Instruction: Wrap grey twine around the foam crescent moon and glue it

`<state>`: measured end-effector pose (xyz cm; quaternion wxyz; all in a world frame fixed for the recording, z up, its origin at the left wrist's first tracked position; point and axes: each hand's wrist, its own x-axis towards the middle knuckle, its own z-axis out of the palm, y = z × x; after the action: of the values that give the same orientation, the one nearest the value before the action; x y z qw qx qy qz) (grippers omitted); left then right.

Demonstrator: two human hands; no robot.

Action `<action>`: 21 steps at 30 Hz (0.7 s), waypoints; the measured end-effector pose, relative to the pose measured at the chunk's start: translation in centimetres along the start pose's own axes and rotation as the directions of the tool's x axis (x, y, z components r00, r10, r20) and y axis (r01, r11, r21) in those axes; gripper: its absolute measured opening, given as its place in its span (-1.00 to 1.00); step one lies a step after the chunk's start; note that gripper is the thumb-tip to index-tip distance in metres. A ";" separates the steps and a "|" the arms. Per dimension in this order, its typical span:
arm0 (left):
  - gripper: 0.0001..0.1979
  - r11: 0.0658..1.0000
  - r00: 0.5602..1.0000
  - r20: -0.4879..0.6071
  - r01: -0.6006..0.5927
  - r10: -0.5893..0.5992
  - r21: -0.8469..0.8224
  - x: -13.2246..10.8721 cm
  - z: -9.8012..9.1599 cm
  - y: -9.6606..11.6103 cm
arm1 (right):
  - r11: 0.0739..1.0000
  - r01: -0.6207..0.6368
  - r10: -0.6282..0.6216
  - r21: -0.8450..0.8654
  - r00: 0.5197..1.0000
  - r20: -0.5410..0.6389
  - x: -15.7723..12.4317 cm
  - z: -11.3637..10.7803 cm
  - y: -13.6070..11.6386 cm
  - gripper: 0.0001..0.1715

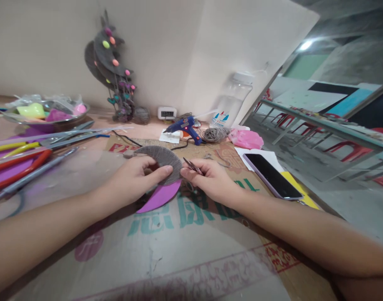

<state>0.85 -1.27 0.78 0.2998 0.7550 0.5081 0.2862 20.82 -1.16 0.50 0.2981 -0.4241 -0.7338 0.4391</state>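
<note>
My left hand (139, 173) grips a crescent shape, thumb on its face and other fingers partly hidden behind. Grey yarn wraps the upper part of the crescent (170, 161); the lower tip is bare purple (161, 196). At the right edge of the wrapping, my right hand (210, 179) is closed on a small dark pointed tool that looks like tweezers (193, 166). A loose bit of yarn hangs below its fingertips. Both hands are above a cardboard sheet (191, 251) covering the table.
Behind the hands are a blue glue gun (186, 127), a grey yarn ball (215, 134), a timer (166, 113) and a water bottle (232, 100). A phone (273, 175) lies right. Scissors (24, 163) and a bowl (43, 119) are left; a decorated crescent ornament (108, 58) hangs behind.
</note>
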 end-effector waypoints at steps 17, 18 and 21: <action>-0.63 0.999 0.994 0.103 -0.042 0.044 -0.018 0.0 0.0 0.0 | 0.996 -0.007 0.003 -0.091 0.999 -0.039 -0.2 0.2 -0.4 -0.69; -0.63 0.999 0.994 0.099 -0.039 0.041 -0.026 0.0 0.0 0.0 | 0.995 0.007 -0.010 -0.102 1.000 -0.029 -0.2 0.2 -0.5 -0.68; -0.64 0.999 0.998 0.054 -0.030 0.031 -0.018 0.1 -0.1 0.2 | 0.993 0.048 -0.052 -0.112 0.998 -0.027 -0.2 -0.1 -0.6 -0.68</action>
<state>0.87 -1.22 1.01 0.3157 0.7676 0.4856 0.2745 20.81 -1.39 1.06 0.2958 -0.4280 -0.7629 0.3836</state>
